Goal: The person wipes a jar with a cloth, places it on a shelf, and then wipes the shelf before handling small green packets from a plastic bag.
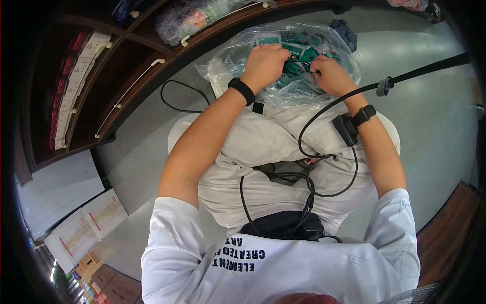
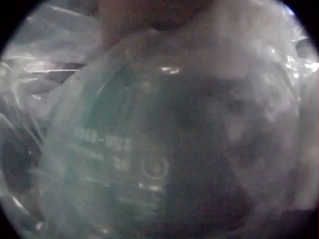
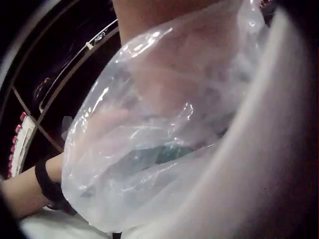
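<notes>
A clear plastic bag (image 1: pixel 223 58) holds several green packets (image 1: pixel 293 68) with white print. Over its left side, my left hand (image 1: pixel 264 66) has its fingers bent and grips a green packet (image 1: pixel 268 39) with a pale panel. Across from it, my right hand (image 1: pixel 333 76) pinches another green packet (image 1: pixel 308 54) between curled fingers. In the left wrist view, printed green packaging (image 2: pixel 109 164) shows blurred through the film. The right wrist view has the bag's film (image 3: pixel 134 184) draped over the right hand (image 3: pixel 169 84), its fingertips hidden.
A dark wooden shelf unit (image 1: pixel 126 81) with red-and-white boxes (image 1: pixel 76 83) curves along the left. A black cable (image 1: pixel 329 109) loops over the person's white trousers (image 1: pixel 228 137). A dark crumpled bundle (image 1: pixel 344 34) lies behind the bag on the grey floor (image 1: pixel 430 101).
</notes>
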Available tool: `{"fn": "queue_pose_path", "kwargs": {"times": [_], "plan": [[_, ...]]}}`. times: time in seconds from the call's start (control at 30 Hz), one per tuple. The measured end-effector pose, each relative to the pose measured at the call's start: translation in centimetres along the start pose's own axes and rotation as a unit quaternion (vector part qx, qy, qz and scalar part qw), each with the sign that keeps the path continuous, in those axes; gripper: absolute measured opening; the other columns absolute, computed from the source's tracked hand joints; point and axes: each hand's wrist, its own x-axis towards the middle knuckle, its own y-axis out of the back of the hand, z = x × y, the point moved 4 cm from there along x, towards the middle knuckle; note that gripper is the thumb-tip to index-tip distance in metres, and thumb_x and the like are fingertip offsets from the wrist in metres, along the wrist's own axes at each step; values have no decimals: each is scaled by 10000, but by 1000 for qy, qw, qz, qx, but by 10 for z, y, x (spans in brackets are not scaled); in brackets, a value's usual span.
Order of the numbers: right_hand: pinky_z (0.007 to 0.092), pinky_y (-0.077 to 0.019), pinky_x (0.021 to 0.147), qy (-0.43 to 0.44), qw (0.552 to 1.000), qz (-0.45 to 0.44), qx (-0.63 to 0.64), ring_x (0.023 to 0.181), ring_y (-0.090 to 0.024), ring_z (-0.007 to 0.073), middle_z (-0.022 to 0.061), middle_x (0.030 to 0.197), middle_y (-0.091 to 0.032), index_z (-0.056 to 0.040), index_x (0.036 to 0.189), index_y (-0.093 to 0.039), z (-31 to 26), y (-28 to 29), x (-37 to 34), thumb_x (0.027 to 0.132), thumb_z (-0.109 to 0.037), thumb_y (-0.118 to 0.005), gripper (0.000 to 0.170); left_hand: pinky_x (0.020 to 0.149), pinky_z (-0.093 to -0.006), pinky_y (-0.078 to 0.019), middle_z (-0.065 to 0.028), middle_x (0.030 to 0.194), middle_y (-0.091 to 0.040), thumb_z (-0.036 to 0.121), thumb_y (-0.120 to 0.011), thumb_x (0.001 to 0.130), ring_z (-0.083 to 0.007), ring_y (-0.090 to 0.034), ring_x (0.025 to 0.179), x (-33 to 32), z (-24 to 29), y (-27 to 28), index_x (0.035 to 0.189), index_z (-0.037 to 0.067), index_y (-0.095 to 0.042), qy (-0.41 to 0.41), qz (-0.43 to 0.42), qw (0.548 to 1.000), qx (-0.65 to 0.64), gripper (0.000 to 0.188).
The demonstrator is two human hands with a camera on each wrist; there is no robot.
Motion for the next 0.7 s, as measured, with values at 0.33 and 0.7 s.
{"fn": "queue_pose_path", "kwargs": {"times": [0.33, 0.7], "plan": [[474, -440, 845, -105, 958, -180, -198, 964, -597, 300, 95, 935, -653, -116, 881, -663, -18, 2, 2, 758, -107, -562, 159, 864, -395, -412, -53, 1018, -638, 90, -591, 773, -261, -588, 973, -10, 0, -21, 1049, 137, -658, 8, -133, 987, 89, 289], [383, -479, 648, -61, 996, -48, 33, 729, -624, 306, 144, 803, -651, -31, 957, -623, -13, 3, 7, 772, -117, -604, 205, 865, -397, -453, -114, 1130, -605, 81, -552, 821, -322, -579, 1012, -5, 20, -11, 1193, 58, -552, -71, -50, 987, -138, 373]]}}
